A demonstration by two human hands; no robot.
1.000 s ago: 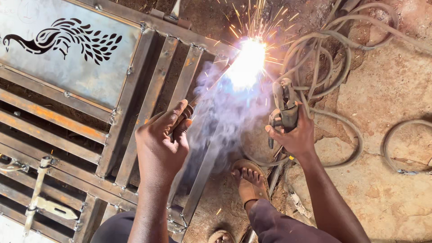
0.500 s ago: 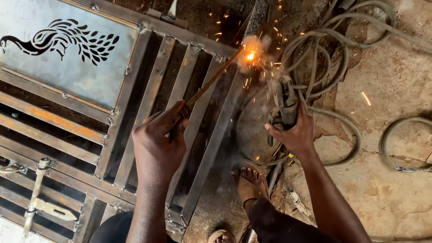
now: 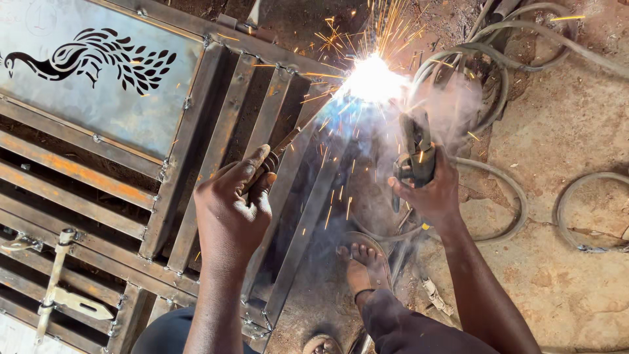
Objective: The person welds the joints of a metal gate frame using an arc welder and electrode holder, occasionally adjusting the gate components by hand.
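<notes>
While white sparks (image 3: 373,78) burst at the far corner of the steel gate frame (image 3: 216,131), the left hand (image 3: 232,210) is clamped round a thin welding rod (image 3: 288,141) that slants up toward the glare; the right hand (image 3: 429,190) is closed on a dark electrode holder (image 3: 416,147) just beside the arc; smoke drifts between the two hands, which are apart. A sandalled foot (image 3: 363,262) rests on the dirt floor (image 3: 563,275) near the frame's edge; grey cables (image 3: 498,72) coil beyond; a peacock cut-out panel (image 3: 92,59) fills the frame's upper left.
</notes>
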